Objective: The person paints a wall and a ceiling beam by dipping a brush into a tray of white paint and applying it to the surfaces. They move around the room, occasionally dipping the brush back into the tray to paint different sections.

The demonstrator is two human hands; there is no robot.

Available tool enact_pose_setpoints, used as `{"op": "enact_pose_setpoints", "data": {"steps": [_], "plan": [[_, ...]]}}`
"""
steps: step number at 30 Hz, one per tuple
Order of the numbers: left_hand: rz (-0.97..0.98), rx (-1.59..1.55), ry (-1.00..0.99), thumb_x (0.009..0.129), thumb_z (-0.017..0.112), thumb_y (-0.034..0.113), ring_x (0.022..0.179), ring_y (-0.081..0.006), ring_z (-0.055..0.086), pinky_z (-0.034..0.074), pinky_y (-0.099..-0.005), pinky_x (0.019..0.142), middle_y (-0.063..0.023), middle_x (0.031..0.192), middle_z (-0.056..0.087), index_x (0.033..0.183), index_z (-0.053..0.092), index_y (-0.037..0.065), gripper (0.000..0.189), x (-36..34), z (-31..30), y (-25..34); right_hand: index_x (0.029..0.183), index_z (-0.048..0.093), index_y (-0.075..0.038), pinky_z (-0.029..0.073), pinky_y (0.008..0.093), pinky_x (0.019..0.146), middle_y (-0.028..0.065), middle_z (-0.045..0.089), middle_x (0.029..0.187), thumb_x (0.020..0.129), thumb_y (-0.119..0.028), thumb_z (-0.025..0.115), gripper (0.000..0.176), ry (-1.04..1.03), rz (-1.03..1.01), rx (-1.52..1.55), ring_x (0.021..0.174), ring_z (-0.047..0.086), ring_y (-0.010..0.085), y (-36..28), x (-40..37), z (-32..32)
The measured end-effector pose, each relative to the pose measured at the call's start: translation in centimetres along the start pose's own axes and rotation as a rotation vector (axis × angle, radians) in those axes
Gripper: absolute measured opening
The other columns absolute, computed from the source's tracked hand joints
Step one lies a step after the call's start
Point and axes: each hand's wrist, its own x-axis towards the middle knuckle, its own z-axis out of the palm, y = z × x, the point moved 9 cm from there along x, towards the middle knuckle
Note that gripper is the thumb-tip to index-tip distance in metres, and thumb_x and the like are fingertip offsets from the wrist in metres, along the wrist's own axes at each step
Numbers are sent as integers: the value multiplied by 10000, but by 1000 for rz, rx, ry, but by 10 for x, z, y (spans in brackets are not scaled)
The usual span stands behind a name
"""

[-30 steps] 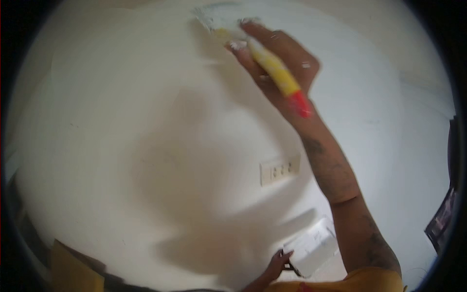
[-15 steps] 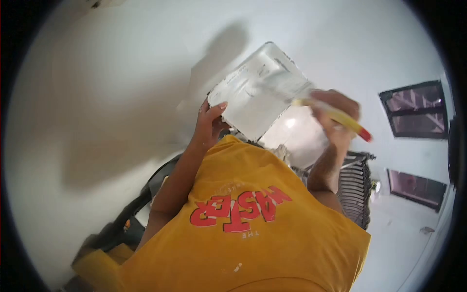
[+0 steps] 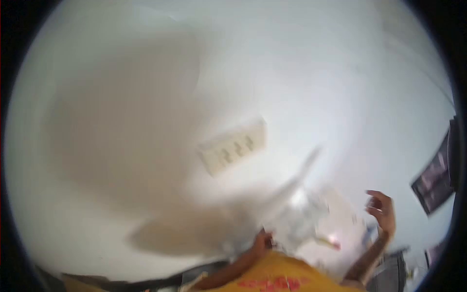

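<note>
At the lower middle, my left hand (image 3: 263, 241) is closed on the near-left edge of a white-coated paint tray (image 3: 297, 221), which is badly smeared by motion. A paintbrush (image 3: 329, 242) with a yellow handle and red end lies by the tray's right side; its bristles cannot be made out. To the right and apart from the tray, my right hand (image 3: 383, 210) is raised, empty, with its fingers bent and spread apart.
A pale wall (image 3: 311, 73) fills most of the view, with a cream switch panel (image 3: 233, 147) on it. A dark-framed window (image 3: 435, 182) is at the right. Dark furniture (image 3: 389, 273) stands at the lower right.
The view has tilted up to the wall, so tray and hands sit lower. My right hand has let go of the paintbrush and moved away to the right. My left hand keeps the tray.
</note>
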Motion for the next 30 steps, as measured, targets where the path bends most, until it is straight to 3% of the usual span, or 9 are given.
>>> {"op": "enact_pose_setpoints", "data": {"steps": [3,7,13,17,20,23,25,27,30], "plan": [[22,150,12,785,622,163,873,-250,589,530,-479,724,-93,995,557,1130,450,85,394,-32,33,27,976,607,28,424,238,519,30,535,688,640,43,657,340,104,-491,200,550,478,92,-148,30,-21],[83,189,-96,768,634,199,926,-264,562,513,-476,788,-115,1070,523,1208,400,61,517,-9,15,9,1058,608,-20,348,257,447,82,540,610,690,26,630,372,128,-1260,-200,438,418,108,-367,5,19],[107,187,-116,766,643,200,920,-273,568,514,-470,775,-114,1102,507,1226,395,69,539,2,19,30,1152,504,-110,355,388,515,106,442,510,781,-17,556,386,533,-1497,-438,468,430,234,-566,23,64],[115,188,-116,765,650,201,917,-280,572,516,-467,766,-113,1122,497,1237,391,74,553,2,12,36,1190,497,-132,450,425,593,126,563,607,762,-55,537,437,670,-1441,-475,603,575,281,-624,32,72],[122,188,-124,764,654,202,914,-284,575,517,-464,759,-113,1138,489,1246,388,77,564,2,9,36,1035,535,37,544,415,633,188,632,841,804,-197,628,341,879,-1387,-673,720,635,286,-651,36,76],[133,193,-135,763,659,202,911,-289,578,518,-462,752,-112,1154,481,1254,385,81,575,6,7,35,1196,465,-2,523,493,683,171,641,899,797,-243,637,496,809,-1392,-699,767,637,310,-661,27,89],[142,205,-139,762,662,203,910,-292,580,518,-460,748,-112,1164,475,1260,384,84,583,11,9,33,1240,477,-146,484,417,611,140,610,676,729,-82,527,518,950,-1725,-584,684,609,318,-657,-5,119],[144,220,-135,761,665,203,908,-295,582,519,-459,743,-112,1175,470,1266,382,86,590,15,8,32,1243,479,-85,502,431,659,155,636,770,773,-100,505,471,677,-1676,-690,791,632,297,-660,-29,157],[156,243,-125,760,669,204,905,-300,585,520,-456,737,-111,1190,462,1274,379,90,601,22,2,29,1214,495,-94,482,412,513,138,610,649,737,-83,514,477,527,-1899,-627,600,617,298,-637,-80,197]]}}
